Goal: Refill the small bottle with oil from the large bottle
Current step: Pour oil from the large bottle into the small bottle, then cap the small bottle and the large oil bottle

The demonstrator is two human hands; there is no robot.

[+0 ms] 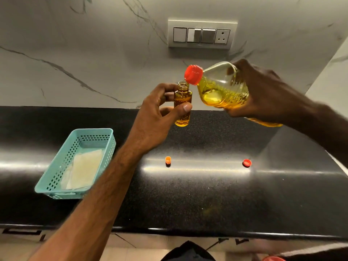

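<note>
My left hand [160, 112] grips the small bottle [182, 117] upright above the black counter, its mouth uncapped and amber oil filling most of it. My right hand [263, 91] holds the large bottle [222, 89] of yellow oil, tipped to the left. The large bottle's red spout collar [193, 74] sits right at the small bottle's mouth. A small orange cap [168, 160] and a red cap [247, 162] lie on the counter below.
A teal perforated basket [56, 166] with folded pale cloths stands at the left of the black counter [207, 194]. A switch panel [202, 33] is on the marble wall behind. The counter's front edge runs along the bottom.
</note>
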